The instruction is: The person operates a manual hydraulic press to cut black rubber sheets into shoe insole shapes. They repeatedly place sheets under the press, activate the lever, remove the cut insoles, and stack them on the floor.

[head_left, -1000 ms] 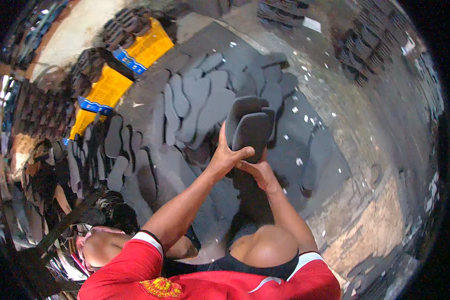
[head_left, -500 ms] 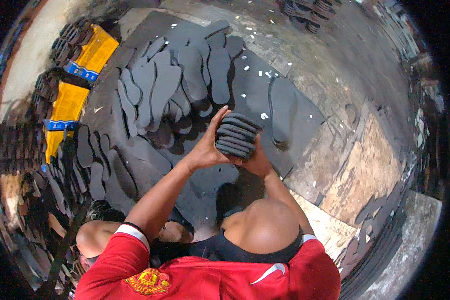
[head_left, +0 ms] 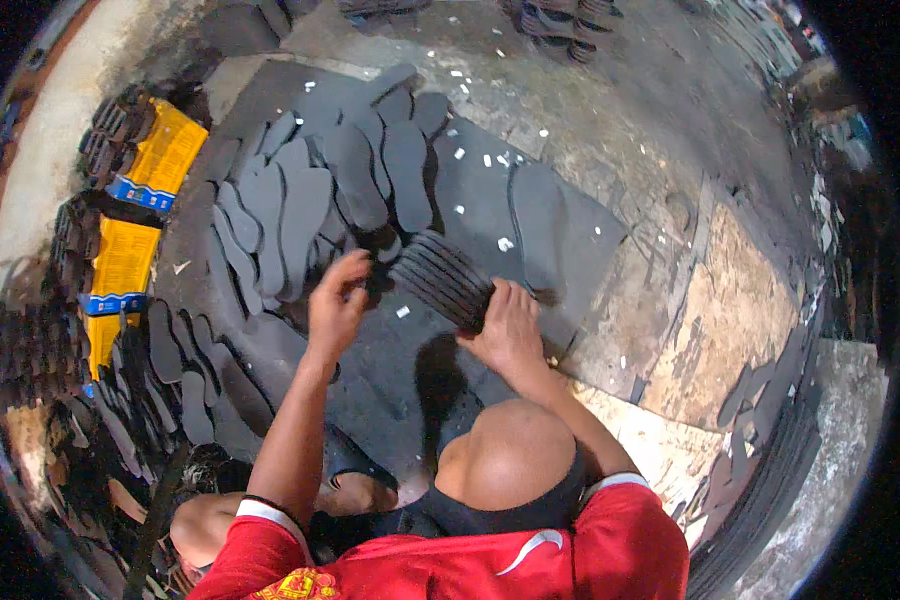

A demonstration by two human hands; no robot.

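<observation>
Sole stack (head_left: 436,276): dark, above the mat (head_left: 375,345); long axis diagonal, far end pointing upper left. Right hand (head_left: 510,325): fingers close together, gripping the lower-right end. Left hand (head_left: 338,305): apart from it, fingers loosely curled, near the pile (head_left: 305,190). Mat: scrap-dotted strip between pile and lone sole (head_left: 540,225); right edge beyond.
</observation>
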